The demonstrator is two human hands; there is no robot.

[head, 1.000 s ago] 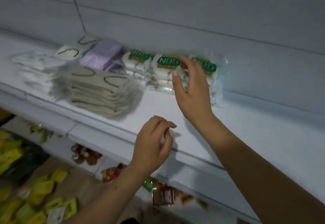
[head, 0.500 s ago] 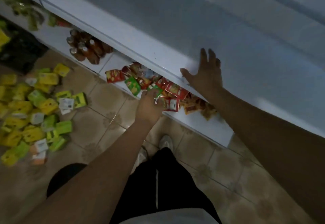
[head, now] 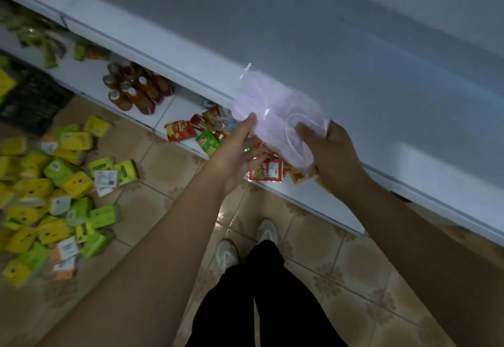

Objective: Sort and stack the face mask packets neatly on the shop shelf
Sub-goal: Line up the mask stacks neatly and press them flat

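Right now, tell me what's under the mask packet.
Under the mask packet show red snack sachets on the lower shelf and the right hand gripping it; whatever is directly beneath is covered.

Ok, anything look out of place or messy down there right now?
Yes. Yellow and green boxes lie scattered in a heap on the floor tiles, not shelved. Snack sachets on the lower shelf are jumbled, none stacked.
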